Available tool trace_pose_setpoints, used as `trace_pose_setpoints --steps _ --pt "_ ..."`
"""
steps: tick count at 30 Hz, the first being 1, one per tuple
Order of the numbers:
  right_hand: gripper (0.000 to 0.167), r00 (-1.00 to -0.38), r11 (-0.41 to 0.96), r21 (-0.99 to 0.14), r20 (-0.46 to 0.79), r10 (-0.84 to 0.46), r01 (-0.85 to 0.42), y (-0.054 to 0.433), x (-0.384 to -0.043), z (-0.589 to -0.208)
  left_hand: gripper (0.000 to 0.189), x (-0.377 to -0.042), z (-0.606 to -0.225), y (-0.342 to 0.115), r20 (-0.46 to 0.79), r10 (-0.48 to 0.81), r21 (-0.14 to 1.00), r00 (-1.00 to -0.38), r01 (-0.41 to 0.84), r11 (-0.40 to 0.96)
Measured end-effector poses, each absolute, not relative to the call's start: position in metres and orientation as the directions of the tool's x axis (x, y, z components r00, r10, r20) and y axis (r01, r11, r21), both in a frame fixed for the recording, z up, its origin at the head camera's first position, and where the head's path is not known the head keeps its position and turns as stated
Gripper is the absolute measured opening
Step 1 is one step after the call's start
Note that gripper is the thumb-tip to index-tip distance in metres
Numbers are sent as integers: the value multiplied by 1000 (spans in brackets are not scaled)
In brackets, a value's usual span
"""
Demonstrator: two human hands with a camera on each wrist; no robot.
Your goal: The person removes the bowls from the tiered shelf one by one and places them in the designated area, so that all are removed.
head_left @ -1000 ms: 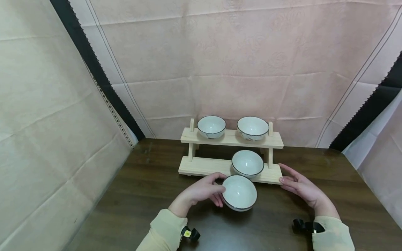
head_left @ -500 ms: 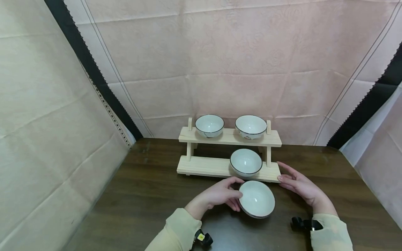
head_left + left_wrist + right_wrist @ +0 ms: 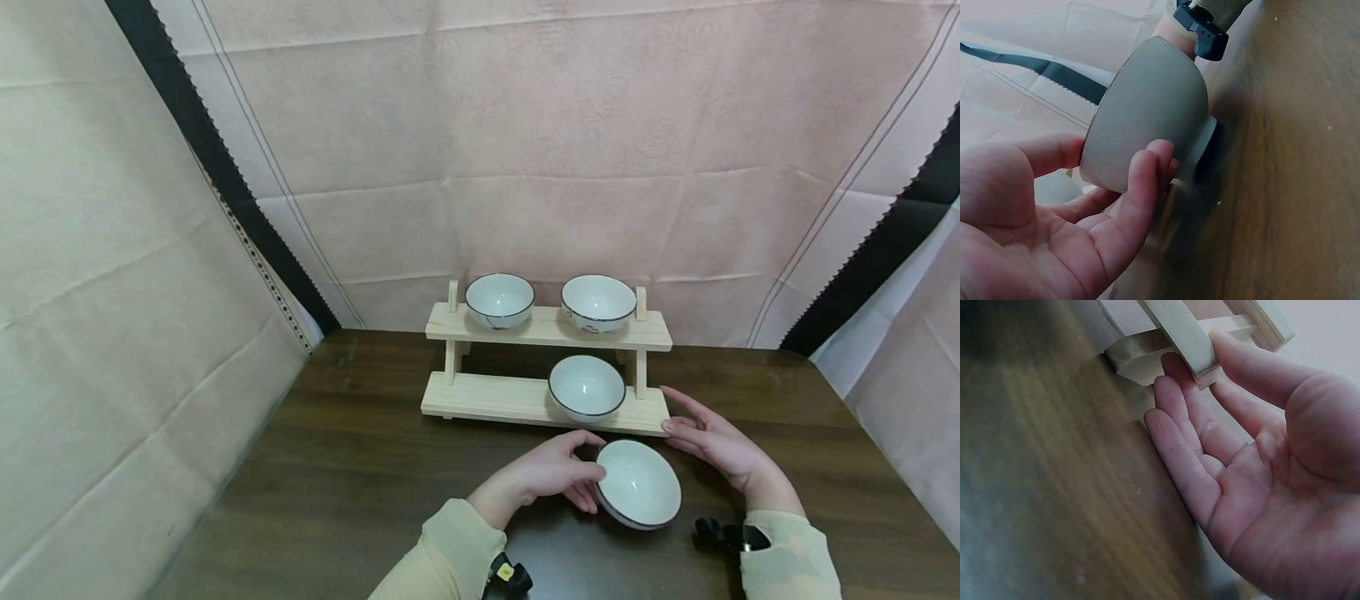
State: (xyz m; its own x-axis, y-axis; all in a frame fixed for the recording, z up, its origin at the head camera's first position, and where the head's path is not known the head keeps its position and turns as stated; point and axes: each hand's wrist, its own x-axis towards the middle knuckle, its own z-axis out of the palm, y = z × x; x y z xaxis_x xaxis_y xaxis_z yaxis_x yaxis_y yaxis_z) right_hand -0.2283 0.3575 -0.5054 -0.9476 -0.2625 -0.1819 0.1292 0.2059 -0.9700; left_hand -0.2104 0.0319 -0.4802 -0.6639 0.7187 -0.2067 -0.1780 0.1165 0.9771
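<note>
At the front of the table, my left hand point(image 3: 551, 477) grips a white bowl point(image 3: 640, 483) with a dark rim by its left side. The left wrist view shows the thumb at the rim of this bowl point(image 3: 1154, 112) and fingers against its outer wall; whether its foot touches the table I cannot tell. My right hand point(image 3: 723, 446) holds the right end of the lower board of a two-tier wooden rack point(image 3: 487, 398). In the right wrist view, thumb and fingers pinch that board end of the rack point(image 3: 1188, 340).
Two similar bowls, a left one point(image 3: 500, 301) and a right one point(image 3: 598, 303), stand on the upper tier. Another bowl point(image 3: 587, 388) sits on the lower tier, right of its middle. Pale cloth point(image 3: 562, 150) hangs behind the dark wooden table point(image 3: 322, 483).
My left hand has carried the bowl rightward and a little toward me, away from the rack's front. The right hand keeps its hold on the rack's end.
</note>
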Motion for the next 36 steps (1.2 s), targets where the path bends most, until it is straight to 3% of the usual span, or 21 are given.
trace_pose_setpoints --steps 36 --pt "79 -947 221 -967 -184 -265 126 357 -227 -504 48 -211 -484 31 -257 749 965 -610 -208 162"
